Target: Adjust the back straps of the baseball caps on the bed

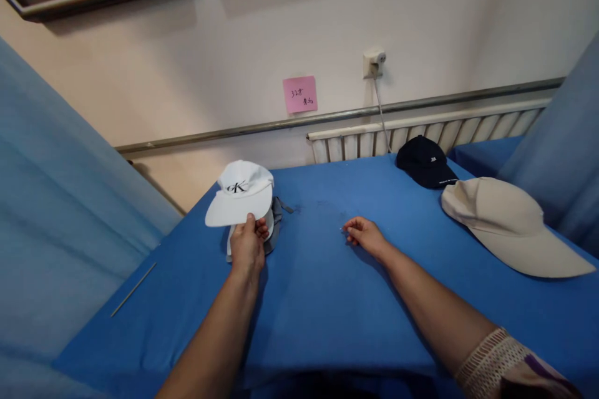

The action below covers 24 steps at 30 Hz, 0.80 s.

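Note:
My left hand (248,243) is closed on the brim of a white cap (248,177) with black "CK" lettering, thumb on top and fingers curled beneath. Under this cap, a grey cap (277,224) lies on the blue-covered table (304,299), with a pale brim partly showing over it. To the right, my right hand (365,235) hovers low above the cloth with thumb and fingertips pinched together. A tiny pale spot shows at those fingertips, too small to name.
A navy cap (423,162) and a large beige cap (505,221) lie at the right. A thin stick (133,290) rests near the left edge. Blue curtains (60,199) hang on both sides. Behind the table are a radiator (365,142), a rail and a plugged socket (373,65).

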Each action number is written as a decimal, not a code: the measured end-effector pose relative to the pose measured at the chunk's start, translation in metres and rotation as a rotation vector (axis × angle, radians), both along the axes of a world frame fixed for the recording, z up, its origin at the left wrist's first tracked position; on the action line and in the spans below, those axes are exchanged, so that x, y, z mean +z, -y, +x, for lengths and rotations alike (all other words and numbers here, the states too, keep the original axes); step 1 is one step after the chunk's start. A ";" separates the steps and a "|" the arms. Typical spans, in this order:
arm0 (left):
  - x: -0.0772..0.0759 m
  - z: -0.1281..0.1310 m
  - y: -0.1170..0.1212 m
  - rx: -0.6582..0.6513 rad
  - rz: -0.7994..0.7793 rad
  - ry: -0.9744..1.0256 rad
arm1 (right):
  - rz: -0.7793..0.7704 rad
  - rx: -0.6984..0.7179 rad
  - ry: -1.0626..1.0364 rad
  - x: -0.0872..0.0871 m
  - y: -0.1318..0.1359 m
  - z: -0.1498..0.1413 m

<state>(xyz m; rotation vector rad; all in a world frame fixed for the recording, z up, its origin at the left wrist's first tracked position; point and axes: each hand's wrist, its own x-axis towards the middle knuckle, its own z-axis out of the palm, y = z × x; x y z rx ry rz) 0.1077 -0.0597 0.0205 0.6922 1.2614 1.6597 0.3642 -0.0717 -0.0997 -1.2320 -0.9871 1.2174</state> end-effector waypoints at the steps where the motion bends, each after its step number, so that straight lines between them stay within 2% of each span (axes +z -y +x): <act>1: 0.002 0.002 0.001 -0.062 0.025 -0.035 | 0.004 -0.048 -0.011 0.001 -0.002 0.004; 5: 0.010 0.006 0.007 -0.333 0.000 -0.058 | 0.030 -0.342 -0.065 0.001 -0.011 0.037; 8: 0.008 0.008 0.000 -0.480 -0.004 -0.079 | 0.035 -0.572 -0.120 0.000 -0.016 0.072; 11: 0.000 0.013 -0.021 -0.604 -0.042 -0.088 | 0.013 -0.662 -0.184 -0.001 -0.018 0.097; 13: -0.006 0.019 -0.041 -0.647 -0.172 -0.120 | -0.003 -0.645 -0.217 0.000 -0.017 0.102; 15: -0.010 0.026 -0.063 -0.643 -0.297 -0.218 | -0.015 -0.584 -0.231 0.002 -0.017 0.101; 17: -0.013 0.033 -0.086 -0.611 -0.325 -0.276 | -0.030 -0.513 -0.224 0.003 -0.018 0.096; 21: -0.016 0.052 -0.128 -0.476 -0.261 -0.315 | -0.081 -0.439 -0.142 0.005 -0.020 0.083; 24: -0.022 0.066 -0.145 -0.339 -0.163 -0.295 | -0.103 -0.382 -0.044 0.006 -0.018 0.074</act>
